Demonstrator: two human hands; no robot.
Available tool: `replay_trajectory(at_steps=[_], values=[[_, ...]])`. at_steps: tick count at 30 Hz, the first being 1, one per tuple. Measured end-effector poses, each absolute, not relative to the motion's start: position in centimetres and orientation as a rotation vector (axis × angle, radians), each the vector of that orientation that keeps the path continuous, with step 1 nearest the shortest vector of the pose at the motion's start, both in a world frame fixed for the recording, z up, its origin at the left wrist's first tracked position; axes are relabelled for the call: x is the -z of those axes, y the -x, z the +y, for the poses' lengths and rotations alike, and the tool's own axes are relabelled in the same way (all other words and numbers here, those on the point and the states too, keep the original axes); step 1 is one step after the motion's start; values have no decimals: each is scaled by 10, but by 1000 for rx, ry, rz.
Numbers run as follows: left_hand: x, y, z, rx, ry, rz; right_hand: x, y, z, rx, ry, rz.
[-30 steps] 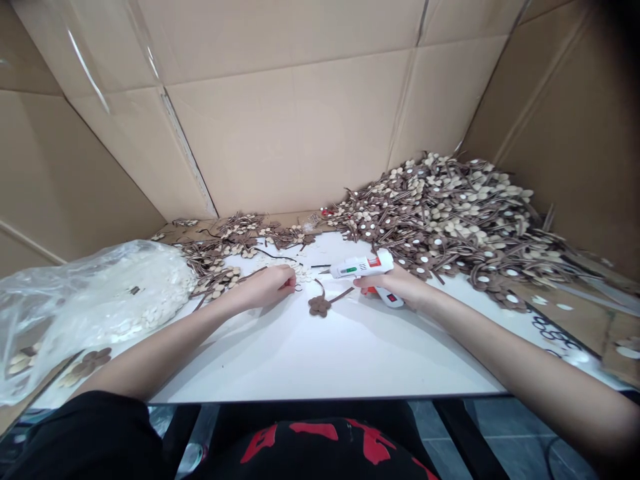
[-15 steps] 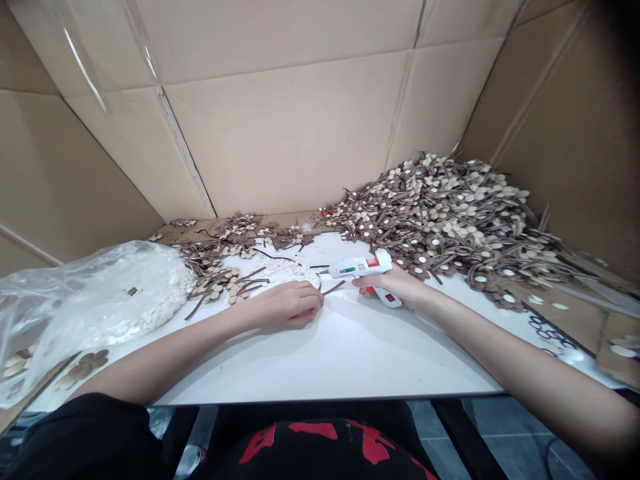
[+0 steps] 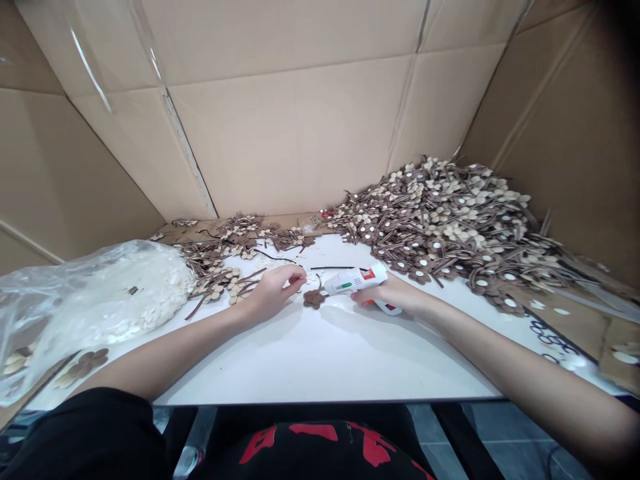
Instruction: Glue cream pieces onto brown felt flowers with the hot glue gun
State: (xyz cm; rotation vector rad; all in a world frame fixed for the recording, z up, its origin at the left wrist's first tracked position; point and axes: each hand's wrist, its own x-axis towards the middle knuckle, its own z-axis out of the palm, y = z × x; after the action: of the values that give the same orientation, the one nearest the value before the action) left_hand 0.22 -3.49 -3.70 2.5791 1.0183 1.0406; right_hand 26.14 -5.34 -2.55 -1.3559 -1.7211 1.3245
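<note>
My right hand (image 3: 387, 293) is wrapped round the handle of a white hot glue gun (image 3: 345, 281) with orange and green parts. Its nozzle points left, close to a brown felt flower (image 3: 314, 299) lying on the white table. Just up and left of that flower, my left hand (image 3: 280, 288) has its fingertips pinched together over the small white pieces. Whatever sits between those fingertips is too small to make out.
A large heap of brown and cream flowers (image 3: 440, 220) fills the back right. Loose flowers (image 3: 240, 233) lie at the back left, beside a clear plastic bag (image 3: 135, 290) of white discs. Cardboard walls (image 3: 300, 133) enclose the table (image 3: 320, 367).
My left hand has lifted off the brown flower, uncovering it, and moved left and back into a pinch. The glue gun has tipped and come slightly lower, nearer the flower.
</note>
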Motion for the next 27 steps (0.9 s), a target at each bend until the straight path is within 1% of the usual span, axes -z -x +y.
replay_trajectory(at_steps=[27], values=[[52, -3, -27, -1117, -2734, 854, 31, -263, -51, -1231, 1423, -1841]])
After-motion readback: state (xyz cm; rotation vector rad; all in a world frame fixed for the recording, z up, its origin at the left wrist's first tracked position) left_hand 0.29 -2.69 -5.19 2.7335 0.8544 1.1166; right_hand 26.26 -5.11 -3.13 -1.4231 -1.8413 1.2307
